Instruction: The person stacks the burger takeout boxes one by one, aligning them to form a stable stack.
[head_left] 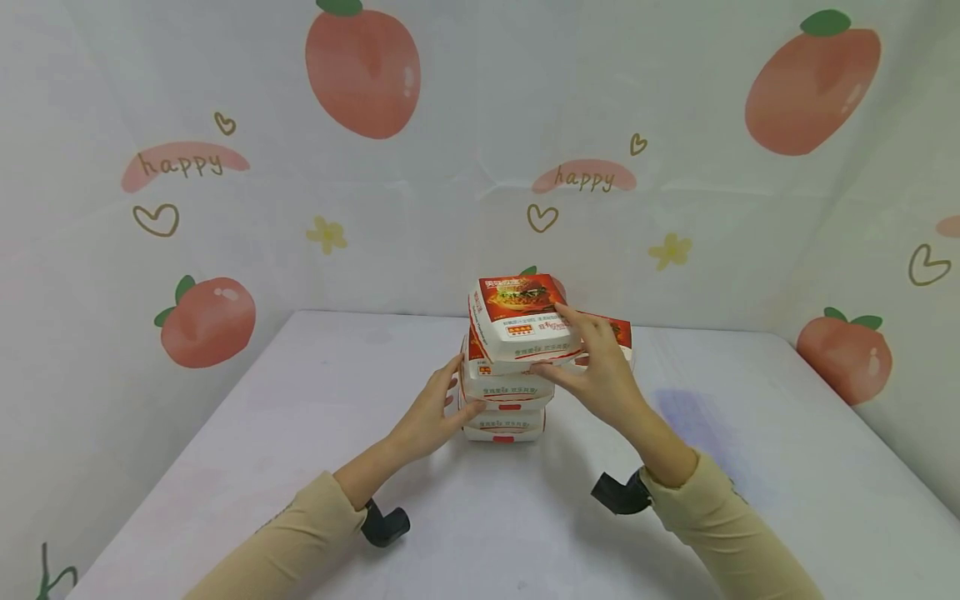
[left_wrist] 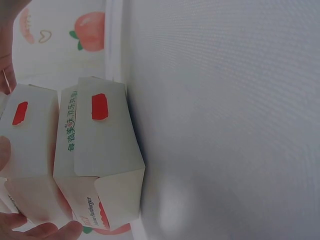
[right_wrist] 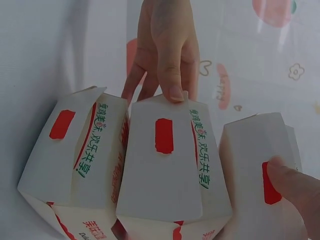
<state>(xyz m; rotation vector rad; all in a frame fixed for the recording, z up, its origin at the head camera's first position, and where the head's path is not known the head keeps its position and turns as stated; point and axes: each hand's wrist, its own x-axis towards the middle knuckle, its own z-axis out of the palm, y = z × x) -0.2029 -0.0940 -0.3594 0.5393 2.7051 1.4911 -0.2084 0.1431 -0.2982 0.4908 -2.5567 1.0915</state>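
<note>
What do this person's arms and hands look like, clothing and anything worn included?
Plain beige long sleeves cover both forearms: left sleeve, right sleeve. A bent black piece juts out by each cuff, one at left, one at right. The left hand and right hand wear no gloves.

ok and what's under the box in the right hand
A middle box, gripped by the left hand, and below that a bottom box. The top box hides most of the middle box's lid.

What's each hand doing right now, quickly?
Left hand: closed, holding the middle box.
Right hand: closed, holding the top box.
</note>
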